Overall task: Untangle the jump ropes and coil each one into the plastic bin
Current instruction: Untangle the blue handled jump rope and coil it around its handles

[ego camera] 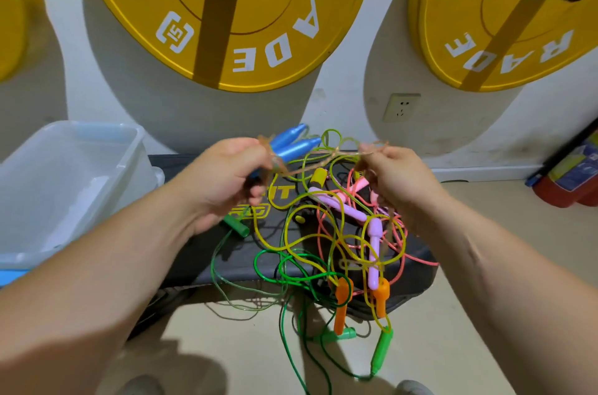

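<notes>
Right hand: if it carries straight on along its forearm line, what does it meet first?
The right hand, pinching the orange cord, points up-left. First in that line: the raised green cord loops, then the blue handles in the left hand. Depth is unclear from one view; it might pass the loops.

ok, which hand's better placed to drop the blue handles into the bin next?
Left, probably. The left hand grips the blue handles, and the plastic bin sits on its side. The right hand pinches the tan cord, farther from the bin.

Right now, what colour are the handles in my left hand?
The handles are blue; head view.
</notes>
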